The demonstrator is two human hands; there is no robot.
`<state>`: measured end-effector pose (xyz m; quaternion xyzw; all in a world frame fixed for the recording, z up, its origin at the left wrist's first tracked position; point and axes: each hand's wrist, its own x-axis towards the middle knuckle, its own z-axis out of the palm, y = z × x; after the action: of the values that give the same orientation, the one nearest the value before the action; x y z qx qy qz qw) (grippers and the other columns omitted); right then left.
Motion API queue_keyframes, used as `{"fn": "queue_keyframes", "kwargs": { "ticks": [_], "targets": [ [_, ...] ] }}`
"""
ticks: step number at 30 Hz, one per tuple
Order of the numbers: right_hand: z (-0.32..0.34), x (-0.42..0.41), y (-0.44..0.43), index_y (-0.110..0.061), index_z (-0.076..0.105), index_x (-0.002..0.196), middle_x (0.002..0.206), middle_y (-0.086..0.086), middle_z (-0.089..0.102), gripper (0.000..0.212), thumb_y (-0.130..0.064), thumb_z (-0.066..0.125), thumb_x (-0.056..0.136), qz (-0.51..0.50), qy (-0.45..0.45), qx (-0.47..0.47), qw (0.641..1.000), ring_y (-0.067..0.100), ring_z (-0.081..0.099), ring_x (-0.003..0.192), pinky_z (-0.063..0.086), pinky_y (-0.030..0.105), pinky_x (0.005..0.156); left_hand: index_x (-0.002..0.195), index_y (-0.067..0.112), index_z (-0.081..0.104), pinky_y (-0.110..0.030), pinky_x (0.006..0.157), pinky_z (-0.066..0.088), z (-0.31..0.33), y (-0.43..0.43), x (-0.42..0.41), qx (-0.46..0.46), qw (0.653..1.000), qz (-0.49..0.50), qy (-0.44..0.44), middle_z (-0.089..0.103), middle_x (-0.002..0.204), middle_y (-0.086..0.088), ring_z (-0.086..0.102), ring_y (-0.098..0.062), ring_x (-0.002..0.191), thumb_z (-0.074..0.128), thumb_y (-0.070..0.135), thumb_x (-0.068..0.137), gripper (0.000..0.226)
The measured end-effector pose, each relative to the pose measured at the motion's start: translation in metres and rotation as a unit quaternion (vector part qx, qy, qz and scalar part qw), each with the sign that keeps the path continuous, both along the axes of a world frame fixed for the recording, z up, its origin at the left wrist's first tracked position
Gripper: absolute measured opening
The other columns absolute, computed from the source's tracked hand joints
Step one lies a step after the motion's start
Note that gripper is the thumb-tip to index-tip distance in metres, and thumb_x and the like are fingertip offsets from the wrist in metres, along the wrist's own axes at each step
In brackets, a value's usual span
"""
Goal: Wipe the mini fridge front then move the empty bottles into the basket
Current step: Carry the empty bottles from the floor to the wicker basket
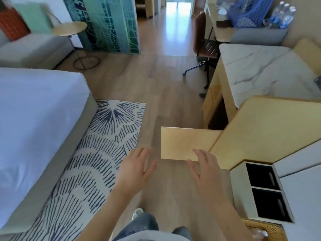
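Note:
My left hand (137,168) and my right hand (206,173) are both held out in front of me over the wooden floor, fingers spread, holding nothing. Just beyond my right hand a light wooden cabinet door (184,143) stands swung open from the wooden cabinet (264,129). A woven wicker basket (271,231) sits at the bottom right, with something clear, perhaps a bottle, inside. Several plastic water bottles (284,14) stand far off on the desk at the top right, beside a blue mesh bag (246,13). The fridge front itself is hidden from view.
A bed (34,119) fills the left, with a patterned rug (97,153) beside it. A marble-topped counter (260,70) and a swivel chair (203,47) stand on the right. A white cubby unit (241,185) with two dark drawers is at the lower right.

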<state>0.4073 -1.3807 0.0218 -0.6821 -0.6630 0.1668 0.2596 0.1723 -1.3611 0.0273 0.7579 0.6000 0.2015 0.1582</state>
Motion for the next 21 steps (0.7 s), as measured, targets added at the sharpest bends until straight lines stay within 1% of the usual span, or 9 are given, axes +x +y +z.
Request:
{"fn": "queue_keyframes", "kwargs": {
  "ticks": [2,5,7,9,11,13,15,17,21],
  "targets": [
    [-0.003,-0.048,0.023,-0.012,0.059,0.134,0.132,0.006,0.060,0.046,-0.041,0.048,0.100,0.021,0.008,0.001,1.000,0.022,0.052,0.123,0.046,0.037,0.102,0.126,0.013,0.062,-0.036,0.086,0.052,0.001,0.015,-0.050,-0.004,1.000,0.013,0.009,0.065,0.117,0.001,0.060,-0.020,0.106,0.036,0.050,0.096,0.055],
    [-0.003,-0.109,0.056,-0.008,0.061,0.132,0.126,0.008,0.062,0.039,-0.031,0.057,0.100,0.040,0.020,0.008,0.999,0.023,0.053,0.117,0.043,0.031,0.097,0.125,0.012,0.062,-0.040,0.085,0.053,0.010,0.037,-0.116,0.001,0.999,0.035,0.013,0.066,0.114,-0.001,0.061,-0.023,0.103,0.037,0.049,0.096,0.053],
    [-0.001,-0.141,0.078,-0.007,0.062,0.128,0.121,0.008,0.064,0.039,-0.033,0.057,0.100,0.044,0.027,0.021,0.998,0.020,0.053,0.113,0.040,0.027,0.093,0.124,0.011,0.063,-0.041,0.085,0.054,0.015,0.054,-0.151,0.005,0.998,0.057,0.012,0.066,0.114,-0.001,0.061,-0.023,0.104,0.038,0.049,0.096,0.053],
    [-0.001,-0.165,0.100,-0.006,0.064,0.124,0.117,0.008,0.065,0.046,-0.043,0.049,0.101,0.043,0.027,0.038,0.998,0.017,0.051,0.108,0.041,0.029,0.091,0.126,0.013,0.061,-0.040,0.089,0.053,0.017,0.073,-0.178,-0.003,0.997,0.073,0.004,0.065,0.117,0.001,0.059,-0.022,0.108,0.038,0.050,0.097,0.053],
    [-0.003,-0.182,0.123,-0.005,0.063,0.122,0.113,0.008,0.065,0.051,-0.045,0.042,0.097,0.035,0.024,0.048,0.998,0.018,0.053,0.104,0.042,0.030,0.088,0.128,0.013,0.060,-0.041,0.090,0.052,0.014,0.093,-0.195,-0.012,0.997,0.074,0.001,0.064,0.118,0.001,0.058,-0.022,0.109,0.037,0.050,0.097,0.054],
    [-0.008,-0.192,0.146,-0.004,0.064,0.120,0.110,0.010,0.066,0.051,-0.043,0.041,0.096,0.032,0.014,0.047,0.998,0.024,0.058,0.101,0.043,0.031,0.086,0.128,0.011,0.061,-0.042,0.090,0.052,0.009,0.115,-0.203,-0.022,0.997,0.070,0.007,0.065,0.117,-0.002,0.059,-0.023,0.108,0.036,0.050,0.096,0.056],
    [-0.014,-0.198,0.169,-0.005,0.065,0.120,0.112,0.009,0.067,0.052,-0.044,0.040,0.097,0.039,0.005,0.036,0.999,0.025,0.060,0.102,0.045,0.030,0.088,0.129,0.011,0.060,-0.042,0.091,0.052,0.002,0.139,-0.205,-0.038,0.997,0.070,0.012,0.065,0.118,-0.003,0.058,-0.023,0.109,0.034,0.051,0.095,0.059],
    [-0.023,-0.199,0.196,-0.009,0.065,0.123,0.116,0.006,0.067,0.051,-0.046,0.040,0.099,0.047,0.005,0.025,0.999,0.022,0.060,0.107,0.048,0.032,0.092,0.128,0.010,0.061,-0.042,0.090,0.052,-0.007,0.166,-0.204,-0.047,0.996,0.070,0.004,0.065,0.118,-0.002,0.059,-0.023,0.108,0.033,0.052,0.094,0.061],
    [-0.043,-0.199,0.269,-0.010,0.063,0.126,0.120,0.006,0.065,0.040,-0.039,0.052,0.101,0.040,0.004,0.000,0.999,0.023,0.058,0.112,0.048,0.035,0.095,0.127,0.011,0.062,-0.038,0.091,0.052,-0.024,0.235,-0.203,-0.063,0.996,0.058,0.012,0.066,0.117,0.000,0.060,-0.021,0.107,0.035,0.052,0.094,0.060]
  ]
}}
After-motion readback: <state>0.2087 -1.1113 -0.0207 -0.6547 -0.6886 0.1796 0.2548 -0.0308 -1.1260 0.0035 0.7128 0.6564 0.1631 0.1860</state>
